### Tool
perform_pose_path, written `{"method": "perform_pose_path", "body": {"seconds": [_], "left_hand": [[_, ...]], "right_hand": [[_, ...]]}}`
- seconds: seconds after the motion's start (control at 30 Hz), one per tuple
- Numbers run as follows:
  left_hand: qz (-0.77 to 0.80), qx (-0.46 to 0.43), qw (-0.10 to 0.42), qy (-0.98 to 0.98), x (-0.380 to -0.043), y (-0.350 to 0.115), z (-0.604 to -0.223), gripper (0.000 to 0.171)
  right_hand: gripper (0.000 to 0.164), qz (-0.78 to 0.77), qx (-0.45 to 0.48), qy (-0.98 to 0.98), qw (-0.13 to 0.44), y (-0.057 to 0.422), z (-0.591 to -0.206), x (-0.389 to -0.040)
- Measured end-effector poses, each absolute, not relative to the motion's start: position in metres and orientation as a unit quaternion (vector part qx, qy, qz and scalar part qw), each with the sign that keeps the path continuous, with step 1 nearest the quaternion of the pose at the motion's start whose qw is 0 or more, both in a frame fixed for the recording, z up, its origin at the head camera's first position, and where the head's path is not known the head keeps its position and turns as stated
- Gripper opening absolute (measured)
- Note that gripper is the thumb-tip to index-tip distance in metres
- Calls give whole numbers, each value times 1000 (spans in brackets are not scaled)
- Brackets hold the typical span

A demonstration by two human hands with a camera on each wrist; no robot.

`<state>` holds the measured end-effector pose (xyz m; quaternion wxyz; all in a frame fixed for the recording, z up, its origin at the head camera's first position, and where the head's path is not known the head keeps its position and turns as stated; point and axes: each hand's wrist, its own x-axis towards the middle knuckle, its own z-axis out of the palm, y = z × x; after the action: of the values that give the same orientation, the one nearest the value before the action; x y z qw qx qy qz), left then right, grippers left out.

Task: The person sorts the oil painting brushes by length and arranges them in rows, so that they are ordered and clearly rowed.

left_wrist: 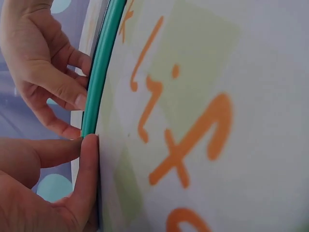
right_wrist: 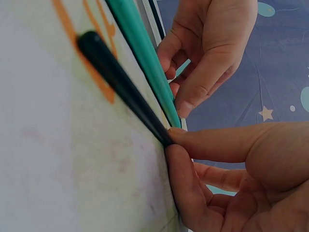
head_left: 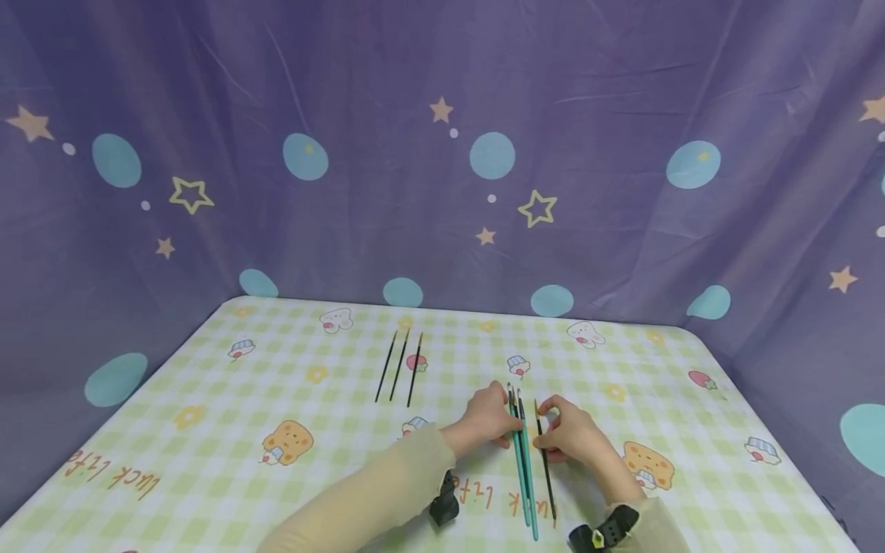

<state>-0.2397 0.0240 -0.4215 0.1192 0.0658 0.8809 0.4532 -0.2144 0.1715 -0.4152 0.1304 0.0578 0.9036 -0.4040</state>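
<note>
Toward the tabletop's (head_left: 228, 511) near edge, the left hand (head_left: 486, 415) has fingers clamped on green brushes (head_left: 531, 495), the right hand (head_left: 572, 434) on a black brush (head_left: 549, 484). Sorting seems in hand; the next move calls for steady pinching. Three thin brushes (head_left: 399, 367) lie nearer the far edge.

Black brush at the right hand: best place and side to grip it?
Probably mid-handle on the black brush, thumb and finger pinching crosswise, coming from its right. It is long and thin, and the teal brushes are close on its left, while its right side has more room. The right hand pinches it from that side, nearer its far end.
</note>
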Motion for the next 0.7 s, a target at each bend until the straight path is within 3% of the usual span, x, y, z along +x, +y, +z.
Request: {"method": "perform_pose_path", "body": {"seconds": [0.7], "left_hand": [[464, 33, 133, 875, -241, 24, -412, 24]], "right_hand": [[41, -410, 55, 901, 129, 172, -416, -213]]}}
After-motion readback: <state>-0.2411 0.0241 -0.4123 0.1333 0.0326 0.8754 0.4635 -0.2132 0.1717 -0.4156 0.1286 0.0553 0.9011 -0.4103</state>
